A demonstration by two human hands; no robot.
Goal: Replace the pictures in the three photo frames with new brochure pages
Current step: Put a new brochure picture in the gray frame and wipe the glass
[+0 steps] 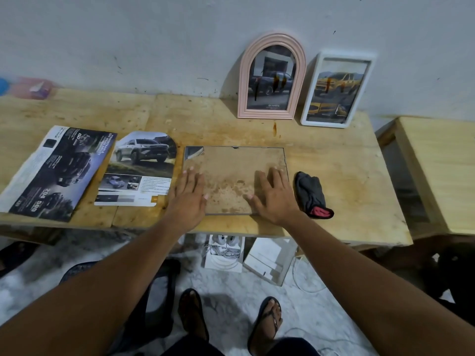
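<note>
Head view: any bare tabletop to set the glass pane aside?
Bare table right of the dark cloth, out to the right edge. Another strip between the glass pane and the pink arched frame. The far left back is also clear. The left front is crowded with brochure pages.

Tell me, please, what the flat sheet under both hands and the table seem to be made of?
The flat sheet looks like clear glass or acrylic, I cannot tell which: the stained wood shows through it and one corner reflects light. The table looks like unfinished plywood, pale, with visible grain, seams and brown stains.
</note>
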